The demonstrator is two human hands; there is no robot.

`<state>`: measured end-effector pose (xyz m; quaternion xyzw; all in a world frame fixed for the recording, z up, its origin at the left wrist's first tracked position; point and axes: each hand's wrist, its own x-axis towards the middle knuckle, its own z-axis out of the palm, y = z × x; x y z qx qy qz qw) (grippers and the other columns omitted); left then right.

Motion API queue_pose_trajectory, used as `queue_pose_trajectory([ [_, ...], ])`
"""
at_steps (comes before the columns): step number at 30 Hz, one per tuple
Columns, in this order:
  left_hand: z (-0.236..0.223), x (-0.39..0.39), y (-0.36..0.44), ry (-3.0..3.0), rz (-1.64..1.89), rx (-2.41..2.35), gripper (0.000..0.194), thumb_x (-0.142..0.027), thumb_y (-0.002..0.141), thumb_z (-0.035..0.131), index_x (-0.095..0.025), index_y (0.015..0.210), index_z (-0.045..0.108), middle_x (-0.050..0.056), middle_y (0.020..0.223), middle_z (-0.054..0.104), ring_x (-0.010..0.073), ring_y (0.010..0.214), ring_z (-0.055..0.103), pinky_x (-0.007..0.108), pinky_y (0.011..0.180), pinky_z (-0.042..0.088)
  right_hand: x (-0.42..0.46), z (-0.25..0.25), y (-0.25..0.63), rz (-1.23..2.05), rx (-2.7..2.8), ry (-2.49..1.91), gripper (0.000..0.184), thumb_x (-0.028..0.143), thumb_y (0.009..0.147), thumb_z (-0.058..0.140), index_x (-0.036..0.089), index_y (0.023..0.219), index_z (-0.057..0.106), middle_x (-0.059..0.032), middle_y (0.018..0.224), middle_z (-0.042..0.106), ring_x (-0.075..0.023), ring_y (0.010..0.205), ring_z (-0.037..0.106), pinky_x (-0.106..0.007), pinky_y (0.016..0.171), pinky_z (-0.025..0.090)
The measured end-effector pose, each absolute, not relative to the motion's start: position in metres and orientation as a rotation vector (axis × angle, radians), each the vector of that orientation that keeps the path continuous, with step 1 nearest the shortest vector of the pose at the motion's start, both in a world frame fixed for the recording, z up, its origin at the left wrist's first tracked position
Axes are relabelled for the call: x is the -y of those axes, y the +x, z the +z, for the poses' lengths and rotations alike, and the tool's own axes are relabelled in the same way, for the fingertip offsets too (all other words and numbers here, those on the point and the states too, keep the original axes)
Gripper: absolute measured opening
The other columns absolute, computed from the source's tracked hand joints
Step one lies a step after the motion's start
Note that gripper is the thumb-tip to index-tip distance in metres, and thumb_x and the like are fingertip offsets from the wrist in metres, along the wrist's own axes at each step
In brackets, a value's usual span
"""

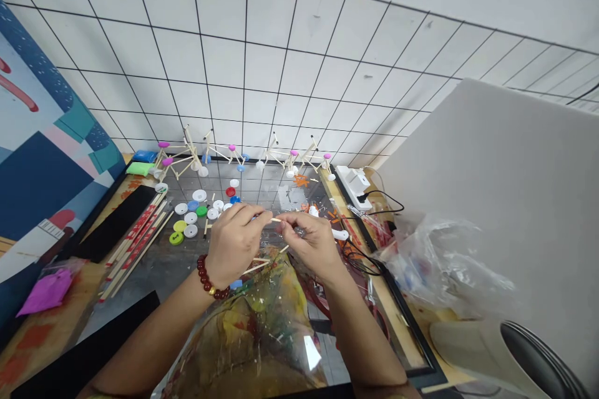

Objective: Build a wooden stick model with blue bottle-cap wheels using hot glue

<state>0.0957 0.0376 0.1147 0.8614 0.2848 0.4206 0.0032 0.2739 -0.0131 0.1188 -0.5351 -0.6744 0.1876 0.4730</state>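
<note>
In the middle of the head view, a short pale wooden stick (276,220) shows between my fingertips. My left hand (236,242), with a beaded bracelet at the wrist, pinches its left end. The fingers of my right hand (309,242) are closed on the other end. Just below the hands, several thin joined sticks (256,267) lie at an angle, partly hidden. Partly behind my right hand is a white tool (340,235) that resembles a glue gun, with a black cord. Bottle caps (201,211) in several colours are spread to the left of my left hand.
Small stick structures with caps (187,156) stand along the gridded wall. Long sticks with red marks (138,240) and a black strip (115,221) lie left. At right are a power strip (350,190), a clear plastic bag (440,262) and red-handled scissors (374,312).
</note>
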Motion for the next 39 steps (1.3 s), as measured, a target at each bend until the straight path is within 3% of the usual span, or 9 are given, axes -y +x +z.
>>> queue_pose_trajectory([
  [4, 0.115, -0.039, 0.096, 2.705, 1.279, -0.841, 0.029, -0.007, 0.093, 0.047, -0.019, 0.103, 0.071, 0.006, 0.097, 0.073, 0.0191, 0.089, 0.062, 0.033, 0.078, 0.051, 0.013, 0.119, 0.272, 0.437, 1.587, -1.335, 0.018, 0.021, 0.086, 0.056, 0.018, 0.084, 0.073, -0.0002, 0.072, 0.069, -0.0122, 0.063, 0.059, -0.024, 0.063, 0.045],
  [10, 0.118, -0.038, 0.097, 2.634, 1.314, -0.79, 0.031, -0.008, 0.094, 0.044, -0.02, 0.101, 0.071, 0.004, 0.093, 0.075, 0.0177, 0.086, 0.063, 0.032, 0.076, 0.049, 0.007, 0.118, 0.271, 0.942, 1.268, -1.214, 0.019, 0.034, 0.079, 0.061, 0.017, 0.073, 0.067, 0.0024, 0.053, 0.059, -0.0102, 0.048, 0.051, -0.022, 0.05, 0.041],
  [18, 0.121, -0.031, 0.098, 2.728, 1.457, -0.802, 0.03, -0.006, 0.091, 0.046, -0.02, 0.101, 0.07, 0.004, 0.091, 0.076, 0.0189, 0.082, 0.065, 0.035, 0.075, 0.044, -0.001, 0.116, 0.262, 1.484, 0.79, -0.971, 0.013, 0.029, 0.062, 0.069, 0.019, 0.065, 0.062, 0.0089, 0.044, 0.042, -0.0065, 0.04, 0.039, -0.02, 0.043, 0.034],
  [23, 0.118, -0.028, 0.102, 2.355, 1.376, -0.821, 0.024, -0.011, 0.095, 0.049, -0.021, 0.095, 0.071, 0.003, 0.09, 0.075, 0.0165, 0.083, 0.067, 0.032, 0.077, 0.048, 0.0, 0.117, 0.266, 1.537, 0.772, -0.957, 0.017, 0.032, 0.064, 0.072, 0.018, 0.069, 0.064, 0.0069, 0.047, 0.048, -0.008, 0.042, 0.046, -0.021, 0.044, 0.037],
  [28, 0.115, -0.035, 0.103, 1.908, 1.229, -0.889, 0.018, -0.021, 0.093, 0.056, -0.019, 0.088, 0.073, 0.001, 0.078, 0.074, 0.0142, 0.07, 0.067, 0.026, 0.067, 0.053, 0.009, 0.12, 0.267, 1.284, 1.036, -1.041, 0.016, 0.034, 0.075, 0.067, 0.019, 0.072, 0.066, 0.0041, 0.052, 0.057, -0.011, 0.047, 0.055, -0.024, 0.051, 0.045],
  [34, 0.121, -0.043, 0.1, 1.775, 1.213, -0.915, 0.011, -0.025, 0.086, 0.067, -0.02, 0.085, 0.077, 0.003, 0.085, 0.078, 0.0182, 0.081, 0.072, 0.028, 0.075, 0.057, 0.015, 0.121, 0.266, 0.502, 1.395, -1.277, 0.012, 0.027, 0.085, 0.064, 0.022, 0.085, 0.075, -0.002, 0.073, 0.073, -0.0157, 0.066, 0.066, -0.029, 0.066, 0.051],
  [39, 0.121, -0.038, 0.099, 1.86, 1.221, -0.89, 0.013, -0.026, 0.088, 0.066, -0.021, 0.085, 0.077, 0.003, 0.086, 0.078, 0.0186, 0.082, 0.072, 0.029, 0.075, 0.056, 0.011, 0.115, 0.266, 0.326, 1.491, -1.261, 0.015, 0.028, 0.085, 0.069, 0.025, 0.1, 0.074, -0.0019, 0.082, 0.074, -0.0167, 0.073, 0.068, -0.03, 0.073, 0.054],
])
